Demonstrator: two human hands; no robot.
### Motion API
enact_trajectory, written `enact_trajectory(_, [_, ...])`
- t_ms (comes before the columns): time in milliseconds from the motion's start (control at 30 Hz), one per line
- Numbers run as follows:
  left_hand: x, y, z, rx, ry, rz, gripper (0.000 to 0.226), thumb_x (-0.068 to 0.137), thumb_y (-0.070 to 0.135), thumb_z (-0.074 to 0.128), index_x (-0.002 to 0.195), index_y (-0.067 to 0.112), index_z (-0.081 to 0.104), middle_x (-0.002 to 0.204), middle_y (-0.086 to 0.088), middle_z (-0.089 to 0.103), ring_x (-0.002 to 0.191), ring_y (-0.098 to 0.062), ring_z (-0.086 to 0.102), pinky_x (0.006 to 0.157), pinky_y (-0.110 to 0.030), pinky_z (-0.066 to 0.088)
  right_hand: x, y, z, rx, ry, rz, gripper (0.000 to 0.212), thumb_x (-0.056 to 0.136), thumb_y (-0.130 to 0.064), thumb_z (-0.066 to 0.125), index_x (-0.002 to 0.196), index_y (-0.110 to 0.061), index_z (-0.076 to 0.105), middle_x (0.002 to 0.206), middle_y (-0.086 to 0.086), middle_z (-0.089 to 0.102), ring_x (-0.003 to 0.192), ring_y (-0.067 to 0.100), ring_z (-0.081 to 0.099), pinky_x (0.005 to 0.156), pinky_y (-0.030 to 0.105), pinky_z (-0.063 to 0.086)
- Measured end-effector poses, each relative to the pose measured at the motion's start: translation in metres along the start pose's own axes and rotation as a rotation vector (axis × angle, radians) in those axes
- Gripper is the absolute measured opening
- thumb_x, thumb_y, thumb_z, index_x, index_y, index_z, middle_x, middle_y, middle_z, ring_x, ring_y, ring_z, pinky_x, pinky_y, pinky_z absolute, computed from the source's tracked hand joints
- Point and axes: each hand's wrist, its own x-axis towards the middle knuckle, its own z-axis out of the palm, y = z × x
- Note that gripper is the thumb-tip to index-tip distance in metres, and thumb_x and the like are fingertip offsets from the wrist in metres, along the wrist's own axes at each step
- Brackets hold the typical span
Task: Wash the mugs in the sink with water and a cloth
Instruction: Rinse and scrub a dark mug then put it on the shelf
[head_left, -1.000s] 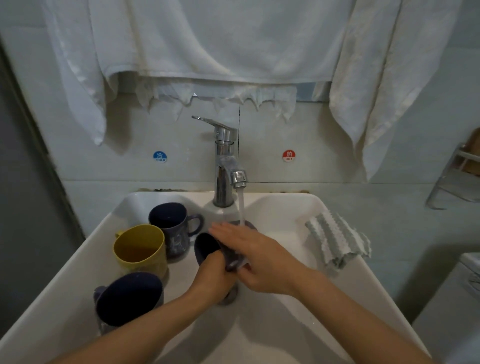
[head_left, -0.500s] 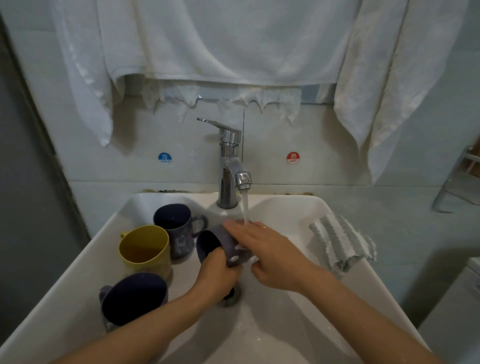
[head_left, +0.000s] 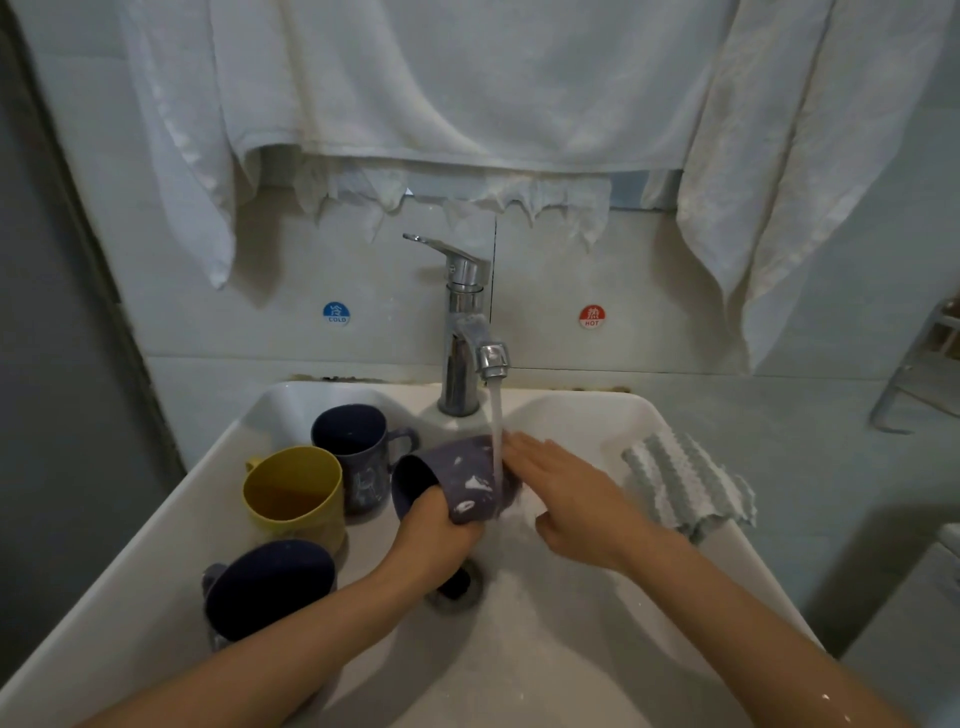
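Observation:
A purple-grey mug (head_left: 457, 480) with white marks lies on its side under the running water from the tap (head_left: 467, 332), over the white sink (head_left: 644, 415). My left hand (head_left: 434, 538) grips it near the rim, fingers inside the mouth. My right hand (head_left: 566, 493) lies flat with straight fingers against the mug's base, in the stream. A yellow mug (head_left: 296, 493), a dark blue mug (head_left: 358, 452) and another dark blue mug (head_left: 267, 590) stand at the sink's left side. A grey-and-white striped cloth (head_left: 685, 483) lies on the right rim, untouched.
White towels (head_left: 441, 93) hang on the wall above the tap. Cold (head_left: 336, 313) and hot (head_left: 591, 316) stickers flank the tap. The drain (head_left: 457, 590) sits below my left hand. A metal rack (head_left: 924, 364) is at the far right.
The mug has turned under the stream, showing more of its side. My right hand has slid from the top of the mug to its base, fingers straightened.

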Motion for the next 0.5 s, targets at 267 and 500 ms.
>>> enact_trajectory(267, [-0.004, 0.001, 0.000, 0.037, -0.048, 0.012, 0.039, 0.087, -0.005, 0.055, 0.122, 0.012, 0.051, 0.114, -0.001, 0.055, 0.105, -0.007, 0.054, 0.083, -0.003, 0.040, 0.002, -0.013, 0.004, 0.090, -0.006, -0.086, 0.085, 0.081, 0.000, 0.053, 0.150, -0.026, 0.010, 0.156, -0.007, 0.017, 0.142, 0.013, 0.020, 0.111, 0.019, 0.017])
enact_trajectory(500, [-0.004, 0.002, 0.002, 0.047, -0.066, -0.016, 0.040, 0.086, -0.005, 0.056, 0.124, 0.006, 0.050, 0.114, -0.006, 0.054, 0.110, -0.013, 0.049, 0.076, 0.001, 0.038, 0.001, -0.025, 0.000, 0.202, 0.042, -0.182, 0.066, 0.084, -0.005, 0.046, 0.146, -0.020, 0.030, 0.153, -0.004, 0.027, 0.140, 0.009, 0.023, 0.116, 0.021, 0.016])
